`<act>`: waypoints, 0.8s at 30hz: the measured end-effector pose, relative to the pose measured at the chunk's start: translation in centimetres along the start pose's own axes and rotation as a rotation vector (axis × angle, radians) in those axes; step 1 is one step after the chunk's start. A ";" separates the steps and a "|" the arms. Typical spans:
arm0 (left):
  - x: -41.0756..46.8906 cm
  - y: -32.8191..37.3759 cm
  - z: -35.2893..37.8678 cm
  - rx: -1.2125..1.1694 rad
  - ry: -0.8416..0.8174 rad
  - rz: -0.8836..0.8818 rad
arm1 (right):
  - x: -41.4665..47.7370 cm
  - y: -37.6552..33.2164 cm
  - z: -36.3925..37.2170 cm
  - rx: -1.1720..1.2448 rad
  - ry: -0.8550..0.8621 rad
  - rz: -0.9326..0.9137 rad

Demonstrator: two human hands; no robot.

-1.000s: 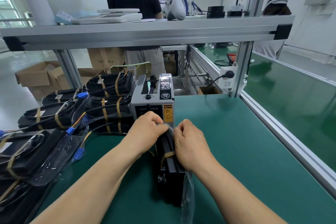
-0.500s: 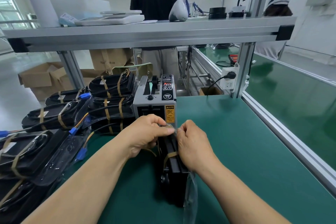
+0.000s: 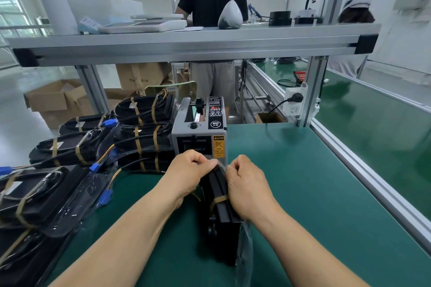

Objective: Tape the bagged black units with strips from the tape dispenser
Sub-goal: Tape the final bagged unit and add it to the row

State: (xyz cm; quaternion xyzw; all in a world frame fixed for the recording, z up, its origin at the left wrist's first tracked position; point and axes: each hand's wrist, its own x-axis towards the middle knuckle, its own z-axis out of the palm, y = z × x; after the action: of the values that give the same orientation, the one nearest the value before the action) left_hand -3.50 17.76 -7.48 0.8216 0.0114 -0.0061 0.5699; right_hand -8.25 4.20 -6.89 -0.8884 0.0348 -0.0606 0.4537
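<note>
Little has shifted in the last second. Our left hand (image 3: 189, 170) and right hand (image 3: 247, 184) stay at the far end of the bagged black rectangular unit (image 3: 225, 223), and the left thumb now lies flatter over the clear film. Both hands' fingers are curled, pinching that end. The unit stands on edge on the green bench mat (image 3: 303, 182), just in front of the grey tape dispenser (image 3: 199, 133), with one tan tape strip (image 3: 219, 199) round its middle. We judge the far end is being sealed next.
</note>
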 end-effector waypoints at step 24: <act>-0.9 0.5 -0.9 -0.285 -0.220 -0.227 | 0.4 0.4 0.2 0.013 0.019 0.011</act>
State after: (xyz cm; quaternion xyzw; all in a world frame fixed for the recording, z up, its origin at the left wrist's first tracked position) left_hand -4.34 18.41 -6.73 0.7205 0.0422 -0.1581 0.6739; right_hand -7.84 4.05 -7.30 -0.8847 0.0438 -0.0668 0.4592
